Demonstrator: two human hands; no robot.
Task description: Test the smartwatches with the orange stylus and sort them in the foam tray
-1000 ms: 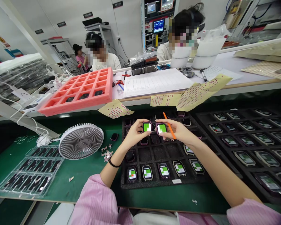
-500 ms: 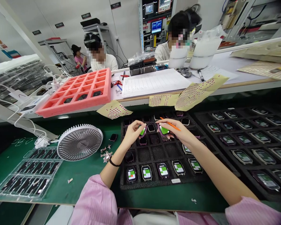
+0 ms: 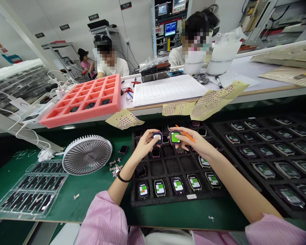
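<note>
My left hand [image 3: 147,142] is closed round a purple-rimmed smartwatch body [image 3: 157,136], its thumb on the dark-and-white screen. Beside it, my right hand [image 3: 191,139] grips a second smartwatch body [image 3: 175,137] whose screen is mostly green. An orange pen-like stick [image 3: 185,133] is also tucked between the right fingers. Both hands are above a black foam tray [image 3: 156,168], which holds several watch bodies in its pockets. Along its front row, watch bodies such as this one [image 3: 177,185] show green and white screens.
A second foam tray [image 3: 248,172] with lit watches lies at right. To the left are a round fan [image 3: 88,154], small loose parts [image 3: 116,168] and clear plastic trays [image 3: 32,187]. A shelf above carries a pink foam tray [image 3: 84,97] and papers [image 3: 168,90]. Several people sit beyond it.
The left watch has turned its face towards me, and its screen has gone from green to dark and white. The right watch has shifted slightly left and up, with more of its screen showing.
</note>
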